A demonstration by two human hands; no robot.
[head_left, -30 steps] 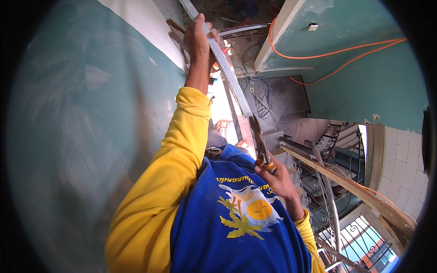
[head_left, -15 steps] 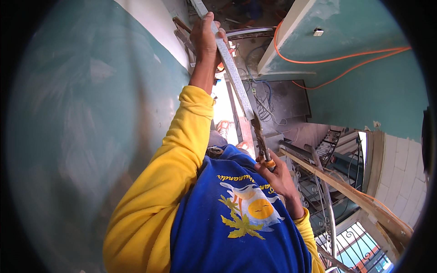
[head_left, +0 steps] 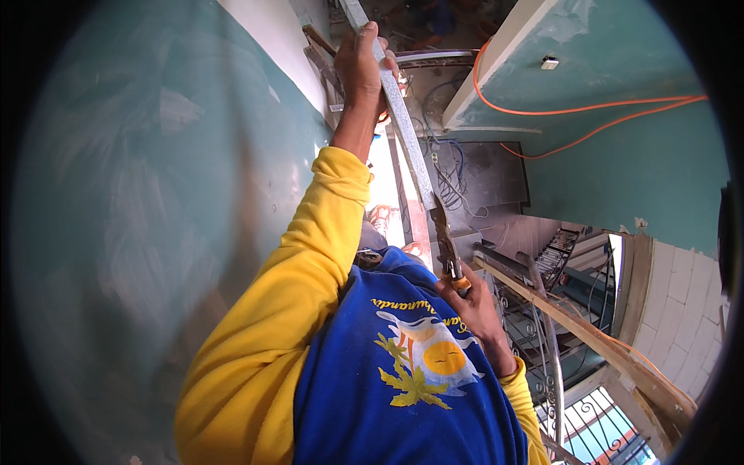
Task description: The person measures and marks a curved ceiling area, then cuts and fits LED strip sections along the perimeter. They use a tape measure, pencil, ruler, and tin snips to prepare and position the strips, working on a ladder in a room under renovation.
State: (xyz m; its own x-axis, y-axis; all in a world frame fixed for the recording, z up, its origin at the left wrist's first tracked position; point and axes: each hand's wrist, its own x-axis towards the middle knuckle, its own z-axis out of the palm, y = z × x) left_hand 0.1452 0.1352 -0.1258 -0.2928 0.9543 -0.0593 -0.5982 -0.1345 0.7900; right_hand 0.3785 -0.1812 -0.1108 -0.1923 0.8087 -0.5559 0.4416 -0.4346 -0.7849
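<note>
My left hand (head_left: 361,76), arm stretched forward, is wrapped around the upper part of a long, narrow galvanized metal channel (head_left: 411,143). The channel slants down from the top edge toward my body. At its near end is a dark pair of tin snips (head_left: 445,242) with orange grips. My right hand (head_left: 478,308), close to my chest, is closed around those grips. The snips' jaws meet or overlap the channel's end, and I cannot tell how far they are apart. Some fingers of both hands are hidden.
A patchy green wall (head_left: 155,217) rises on the left. Orange cable (head_left: 573,111) runs along the green wall on the right. Dark cables (head_left: 449,186) lie coiled below. A wooden beam (head_left: 589,325) and metal railing (head_left: 552,349) stand at lower right, beside a stairwell.
The channel's far end and my left hand have shifted slightly right in the picture, and much of the background has moved the same way. Both hands keep their grips.
</note>
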